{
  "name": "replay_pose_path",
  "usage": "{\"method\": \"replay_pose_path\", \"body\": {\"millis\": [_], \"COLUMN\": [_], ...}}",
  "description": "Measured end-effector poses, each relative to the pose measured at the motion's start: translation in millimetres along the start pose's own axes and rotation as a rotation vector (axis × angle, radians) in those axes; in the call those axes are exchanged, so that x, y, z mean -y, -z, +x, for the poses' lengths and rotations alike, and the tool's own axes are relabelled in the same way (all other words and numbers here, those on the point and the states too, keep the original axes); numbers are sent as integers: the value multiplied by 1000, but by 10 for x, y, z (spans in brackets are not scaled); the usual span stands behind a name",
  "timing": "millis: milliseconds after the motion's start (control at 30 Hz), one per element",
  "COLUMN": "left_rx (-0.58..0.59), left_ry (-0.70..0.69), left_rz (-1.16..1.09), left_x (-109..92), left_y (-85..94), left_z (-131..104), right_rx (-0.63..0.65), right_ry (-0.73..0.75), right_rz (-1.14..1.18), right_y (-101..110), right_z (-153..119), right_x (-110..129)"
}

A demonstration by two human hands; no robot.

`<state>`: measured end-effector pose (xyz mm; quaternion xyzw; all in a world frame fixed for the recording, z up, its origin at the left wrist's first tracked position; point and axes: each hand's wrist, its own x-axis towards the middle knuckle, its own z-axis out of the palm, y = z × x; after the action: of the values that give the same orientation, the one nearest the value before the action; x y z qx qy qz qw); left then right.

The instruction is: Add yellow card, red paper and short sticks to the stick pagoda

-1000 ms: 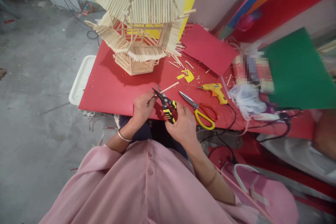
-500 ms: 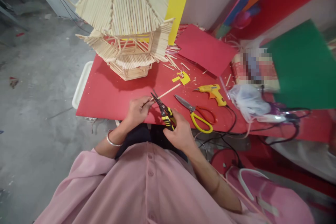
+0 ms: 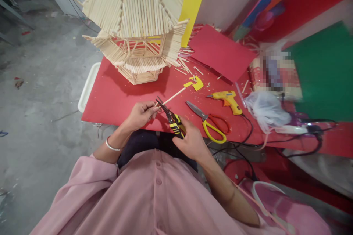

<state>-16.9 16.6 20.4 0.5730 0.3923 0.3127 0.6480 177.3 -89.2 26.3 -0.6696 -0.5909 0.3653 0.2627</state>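
Note:
Between its fingertips my left hand (image 3: pixel 143 114) pinches one end of a thin wooden stick (image 3: pixel 174 96), which points up and to the right over the red table. My right hand (image 3: pixel 191 139) is wrapped round the yellow and black handles of pliers (image 3: pixel 174 121). The pliers' dark jaws lie across the stick, close to my left fingertips; whether they press on it is too small to tell. Scissors (image 3: pixel 205 117) with red and yellow handles lie to the right of the pliers. A house model of wooden sticks (image 3: pixel 138 11) stands behind my hands.
A yellow glue gun (image 3: pixel 227 99) lies behind the scissors, its cable running off the front edge. Yellow scraps (image 3: pixel 198 83) and loose sticks lie near the model. Red card (image 3: pixel 222 51), a plastic bag (image 3: pixel 266 108) and green card (image 3: pixel 325 69) are farther right.
My left hand has moved slightly left, and the pliers' jaws have shifted left along the stick towards its fingertips. The view has shifted a little, so the table items appear farther right.

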Motion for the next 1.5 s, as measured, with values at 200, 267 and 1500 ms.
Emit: {"method": "replay_pose_path", "body": {"millis": [200, 267, 1500], "left_rx": [-117, -128, -273], "left_ry": [-87, -121, 89], "left_rz": [99, 158, -108], "left_x": [41, 57, 370], "left_y": [68, 80, -217], "left_z": [4, 4, 108], "right_rx": [128, 155, -202], "right_ry": [-21, -75, -211], "right_rz": [126, 143, -918], "right_y": [94, 117, 592], "right_z": [-34, -38, -9], "right_x": [21, 36, -507]}}
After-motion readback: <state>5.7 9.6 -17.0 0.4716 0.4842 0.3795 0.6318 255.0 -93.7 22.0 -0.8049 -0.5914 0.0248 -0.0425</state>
